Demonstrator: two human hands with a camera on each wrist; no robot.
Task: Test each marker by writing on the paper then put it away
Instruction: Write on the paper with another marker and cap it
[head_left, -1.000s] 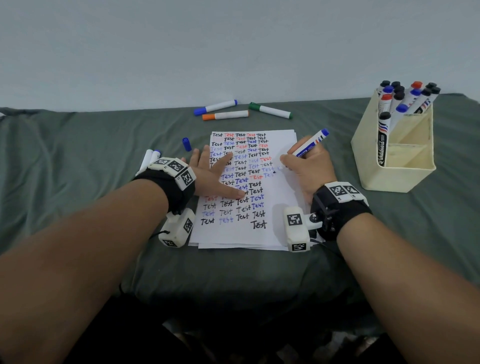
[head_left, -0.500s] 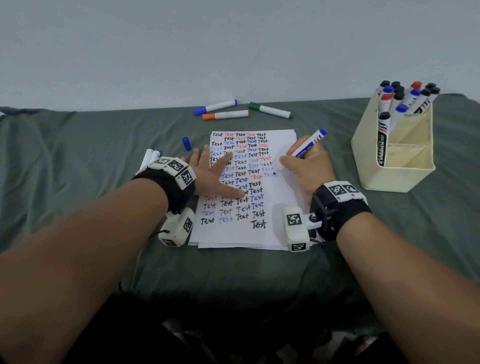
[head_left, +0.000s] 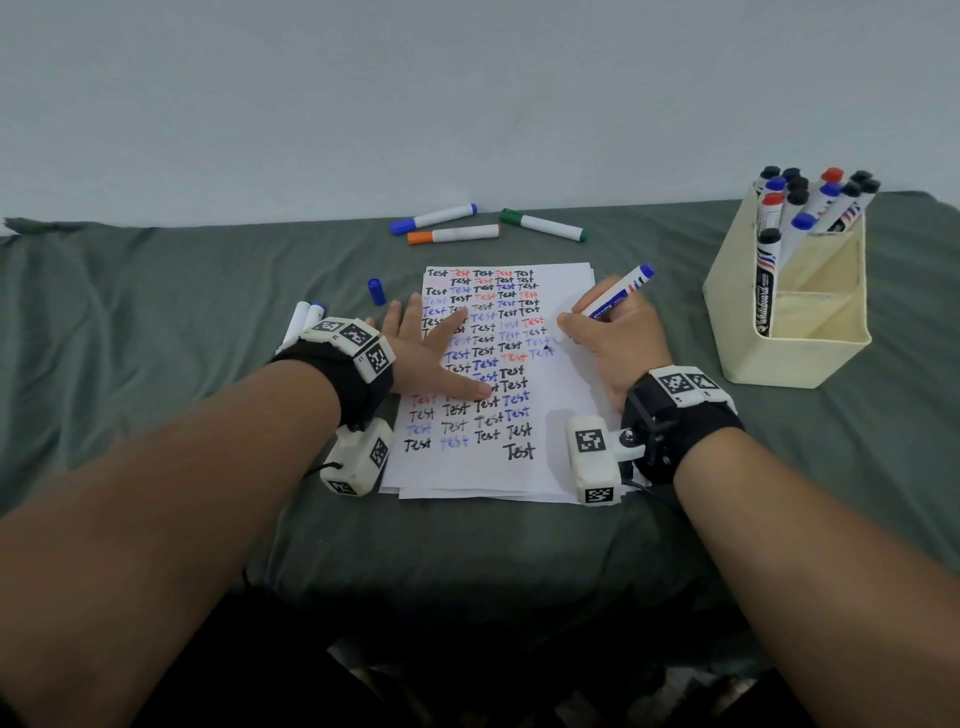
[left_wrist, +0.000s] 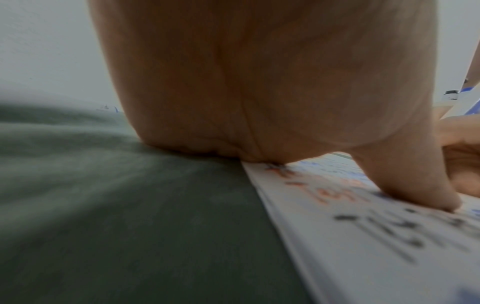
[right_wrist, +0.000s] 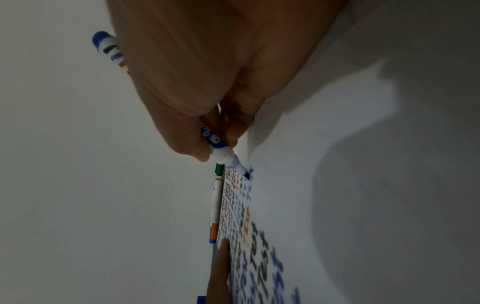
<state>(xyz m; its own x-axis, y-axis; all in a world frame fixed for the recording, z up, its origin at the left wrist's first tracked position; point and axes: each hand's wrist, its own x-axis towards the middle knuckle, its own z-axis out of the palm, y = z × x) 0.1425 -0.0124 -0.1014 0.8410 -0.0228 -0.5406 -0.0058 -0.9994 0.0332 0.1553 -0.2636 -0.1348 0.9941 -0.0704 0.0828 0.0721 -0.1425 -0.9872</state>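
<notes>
A white sheet of paper (head_left: 566, 421) covered with rows of "Test" in black, blue and red lies on the green cloth. My right hand (head_left: 615, 338) grips an uncapped blue marker (head_left: 615, 296), its tip (right_wrist: 245, 174) on the paper at the right end of a row. My left hand (head_left: 431, 358) lies flat on the paper's left side, fingers spread, thumb (left_wrist: 405, 185) pressing the sheet. The marker's blue cap (head_left: 376, 291) lies loose on the cloth left of the paper.
A cream holder (head_left: 810, 358) at the right holds several capped markers (head_left: 810, 202). Blue (head_left: 434, 218), orange (head_left: 454, 234) and green (head_left: 543, 224) markers lie beyond the paper. Two more markers (head_left: 304, 319) lie behind my left wrist. A wall stands behind the table.
The right hand has shifted the marker tip slightly along the row, adding blue strokes. The left hand has stayed put.
</notes>
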